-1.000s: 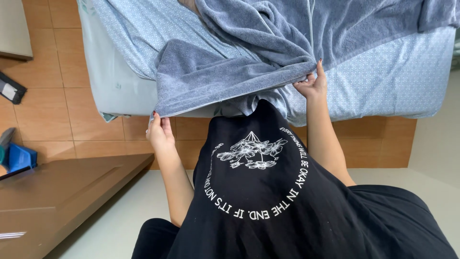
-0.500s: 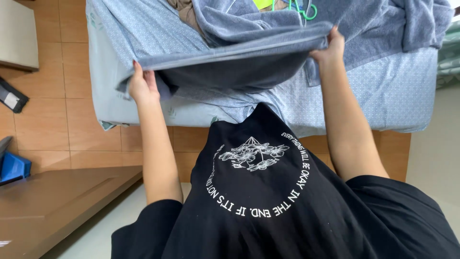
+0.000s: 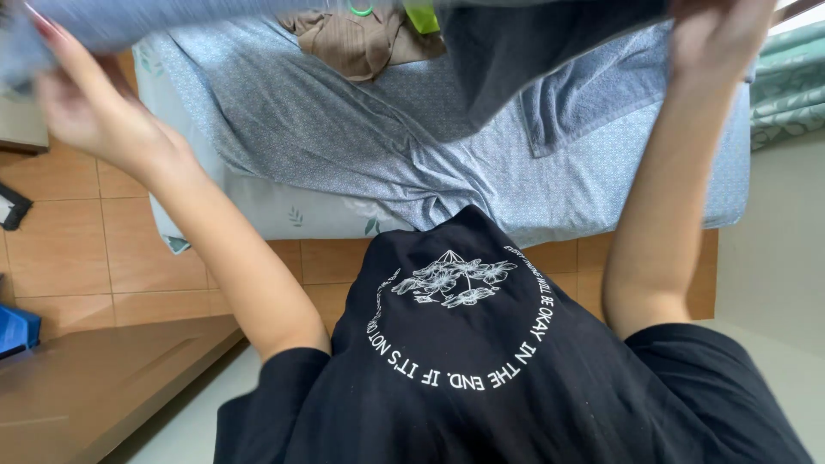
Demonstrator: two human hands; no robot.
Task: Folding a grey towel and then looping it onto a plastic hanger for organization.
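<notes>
**Grey towel held high over the bed**

The bed [image 3: 653,185] filled most of your view, its pale blue patterned sheet [image 3: 344,137] rumpled into folds that ran toward the near edge. Beyond it lay the orange tiled floor [image 3: 60,249], and a brown wooden surface [image 3: 94,387] sat at the lower left.

You had the grey towel [image 3: 550,60] raised above the bed, stretched between both hands along the top of the view, with a dark fold hanging down in the middle and part of it resting on the sheet at the right. Your left hand [image 3: 82,107] had its grip closed on the towel's left edge, though blur hid the fingers. Your right hand [image 3: 722,34] held the right edge, fingers wrapped over the cloth.

A brown garment [image 3: 361,39] lay crumpled on the far side of the bed. Just beside it sat a small bright green item [image 3: 421,15], too cut off to identify.
</notes>
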